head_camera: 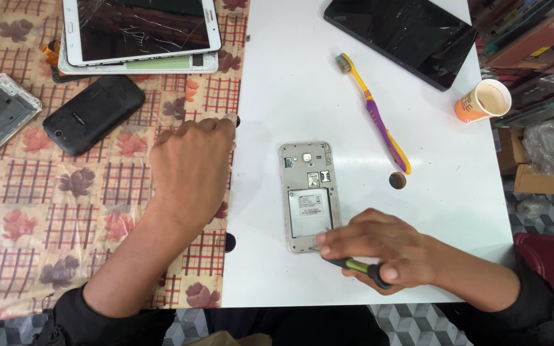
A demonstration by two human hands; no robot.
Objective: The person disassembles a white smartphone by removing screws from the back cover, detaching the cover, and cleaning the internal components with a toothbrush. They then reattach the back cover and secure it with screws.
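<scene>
White bench (290,96) carries the opened phone (309,195). Our right hand (379,247) grips a green-handled screwdriver (354,264) at the phone's lower edge; our left hand (190,166), loosely closed, pinches a small dark object (234,119).

White table (354,102), floral cloth (27,211) — grey patterned floor (411,320).

Left hand (190,168): loosely curled, back facing up, forearm stretched forward.
Right hand (379,248): fingers (341,238) closed in a pinch, wrist bent inward.
</scene>
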